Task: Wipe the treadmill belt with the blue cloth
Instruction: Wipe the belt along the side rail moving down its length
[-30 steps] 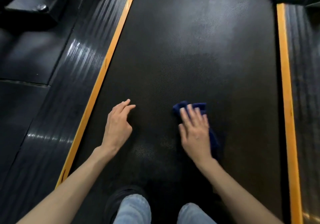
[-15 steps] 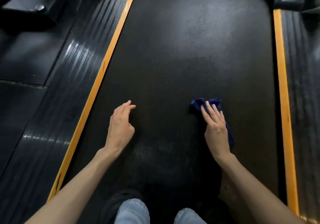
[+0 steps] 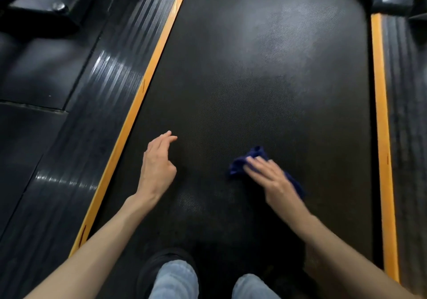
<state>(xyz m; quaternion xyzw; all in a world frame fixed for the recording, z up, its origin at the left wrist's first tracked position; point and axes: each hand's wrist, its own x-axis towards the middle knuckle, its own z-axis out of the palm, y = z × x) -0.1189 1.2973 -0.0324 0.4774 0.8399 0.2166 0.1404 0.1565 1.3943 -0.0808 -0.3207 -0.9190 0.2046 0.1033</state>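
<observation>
Blue cloth (image 3: 240, 166), bunched on the treadmill belt (image 3: 265, 79) right of centre, pressed flat beneath the straight fingers of the right hand (image 3: 270, 179). Looks soft, light and limp; likely bunches and slips on the textured rubber unless pinned under palm and fingers laid over its middle, not pinched at a corner. Left hand (image 3: 158, 164) loosely spread, holding nothing, low over the belt near the orange strip (image 3: 138, 95); whether touching, cannot tell. No brand, label or lettering legible anywhere.
</observation>
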